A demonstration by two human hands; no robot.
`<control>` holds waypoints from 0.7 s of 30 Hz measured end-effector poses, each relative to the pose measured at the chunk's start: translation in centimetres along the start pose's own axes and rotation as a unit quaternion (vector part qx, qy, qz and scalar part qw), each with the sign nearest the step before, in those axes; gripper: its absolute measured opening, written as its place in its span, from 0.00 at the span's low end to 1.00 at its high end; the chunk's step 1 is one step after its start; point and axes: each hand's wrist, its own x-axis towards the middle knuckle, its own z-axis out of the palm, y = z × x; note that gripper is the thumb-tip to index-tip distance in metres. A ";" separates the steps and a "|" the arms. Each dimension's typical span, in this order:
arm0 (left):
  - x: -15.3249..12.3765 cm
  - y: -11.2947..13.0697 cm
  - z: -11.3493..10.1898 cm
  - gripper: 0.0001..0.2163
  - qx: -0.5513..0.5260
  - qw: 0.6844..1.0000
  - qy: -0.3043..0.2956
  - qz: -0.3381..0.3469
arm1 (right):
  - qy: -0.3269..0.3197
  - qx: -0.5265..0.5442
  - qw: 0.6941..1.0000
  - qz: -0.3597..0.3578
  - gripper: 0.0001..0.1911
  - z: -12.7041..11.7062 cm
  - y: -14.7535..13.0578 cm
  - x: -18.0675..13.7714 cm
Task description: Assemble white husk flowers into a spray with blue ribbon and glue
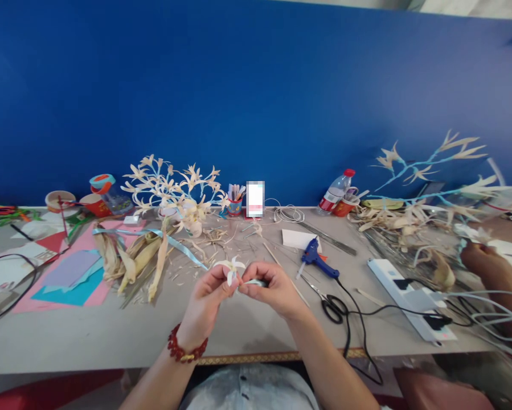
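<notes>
My left hand [213, 289] is closed in a pinch on the base of a small pale flower [235, 264] with pointed petals, which looks made of dried corn husk. Close beside it, my right hand [267, 286] pinches a light blue strip [254, 282] at the flower's stem. The fingertips of both hands almost meet and partly hide the stem. A longer light blue ribbon [179, 246] runs from the dried corn husks [142, 259] towards my left hand. Behind my hands stands a bunch of similar husk flowers [174, 191].
To the right lie a blue glue gun [318, 259], black-handled scissors [333, 308] and a white power strip [403, 299] with cables. Coloured paper [70, 293] covers the left side. A phone [255, 199] stands at the back. Another person's hand [486, 262] works at far right.
</notes>
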 end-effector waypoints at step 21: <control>0.3 -1.1 0.2 0.04 0.080 0.994 0.054 0.058 | 0.058 -0.099 0.993 -0.041 0.10 -0.1 0.5 -0.3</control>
